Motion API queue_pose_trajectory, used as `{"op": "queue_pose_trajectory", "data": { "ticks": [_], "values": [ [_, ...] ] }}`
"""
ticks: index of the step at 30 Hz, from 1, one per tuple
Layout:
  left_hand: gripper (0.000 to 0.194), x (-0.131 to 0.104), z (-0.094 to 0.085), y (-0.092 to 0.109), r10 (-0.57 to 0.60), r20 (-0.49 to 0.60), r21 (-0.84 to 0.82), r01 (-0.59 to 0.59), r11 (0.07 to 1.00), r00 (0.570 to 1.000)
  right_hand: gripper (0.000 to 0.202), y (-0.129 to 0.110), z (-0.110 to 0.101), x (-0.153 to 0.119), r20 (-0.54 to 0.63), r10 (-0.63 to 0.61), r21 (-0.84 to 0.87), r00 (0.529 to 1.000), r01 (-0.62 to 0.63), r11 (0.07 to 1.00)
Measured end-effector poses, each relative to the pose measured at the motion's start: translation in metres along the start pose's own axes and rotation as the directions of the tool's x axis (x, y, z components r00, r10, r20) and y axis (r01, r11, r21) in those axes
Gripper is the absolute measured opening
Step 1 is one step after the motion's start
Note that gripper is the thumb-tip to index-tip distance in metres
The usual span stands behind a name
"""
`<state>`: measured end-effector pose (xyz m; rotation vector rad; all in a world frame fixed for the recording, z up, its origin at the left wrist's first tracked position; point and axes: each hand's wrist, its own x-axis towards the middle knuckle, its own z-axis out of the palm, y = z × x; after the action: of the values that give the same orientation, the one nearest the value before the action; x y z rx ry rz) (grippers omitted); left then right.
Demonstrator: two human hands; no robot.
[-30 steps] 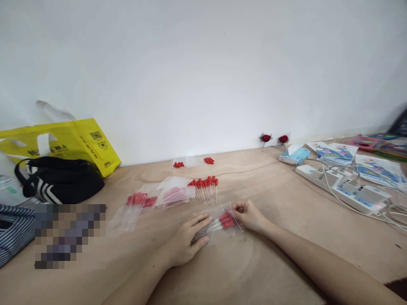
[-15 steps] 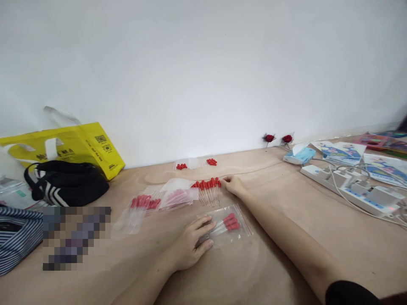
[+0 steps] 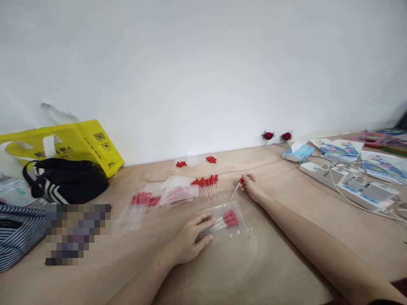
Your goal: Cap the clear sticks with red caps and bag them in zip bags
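Note:
My left hand rests with its fingers apart on the left end of a clear zip bag, which contains several droppers with red bulbs. Pinched at its red bulb, a single dropper is in my right hand, its clear tube slanting down to the left. Between the hands and farther back lies a row of loose red-topped droppers. Filled bags overlap to the left of that row. Near the wall, small red bulbs lie in two groups on clear plastic.
A yellow bag and a black bag stand at the left, with striped fabric nearer. At the right are a tissue pack, a power strip with cables, and printed packets. Two dark red flowers are by the wall.
My right hand has moved right, away from the loose row, with one dropper now in its fingers. My left hand stays on the bag.

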<state>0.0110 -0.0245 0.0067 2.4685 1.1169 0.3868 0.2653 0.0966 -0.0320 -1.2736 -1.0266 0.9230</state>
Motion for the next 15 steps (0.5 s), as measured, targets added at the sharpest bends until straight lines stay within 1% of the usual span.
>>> {"op": "queue_pose_trajectory", "data": {
  "ticks": [3,6,8,10,15],
  "values": [
    [0.041,0.001,0.0,0.0,0.006,0.005,0.009,-0.006,1.0,1.0,0.033,0.001,-0.033,-0.016,-0.057,0.013,0.121,0.998,-0.006,0.993],
    [0.041,0.001,0.001,0.0,0.011,0.0,0.018,-0.011,1.0,1.0,0.035,0.001,-0.051,-0.031,-0.08,0.026,0.211,0.996,-0.008,0.977],
    [0.042,0.001,0.001,-0.001,0.013,-0.004,0.022,-0.013,1.0,1.0,0.035,0.001,-0.053,-0.039,-0.075,0.029,0.27,0.997,-0.008,0.963],
    [0.041,0.0,0.001,-0.001,0.011,-0.007,0.022,-0.01,1.0,1.0,0.035,0.0,-0.05,-0.043,-0.065,0.014,0.299,0.998,0.006,0.954],
    [0.041,-0.001,0.0,0.0,0.002,-0.012,0.006,-0.002,1.0,1.0,0.036,-0.003,-0.039,-0.049,-0.069,-0.03,0.279,0.997,0.048,0.959]
  ]
}}
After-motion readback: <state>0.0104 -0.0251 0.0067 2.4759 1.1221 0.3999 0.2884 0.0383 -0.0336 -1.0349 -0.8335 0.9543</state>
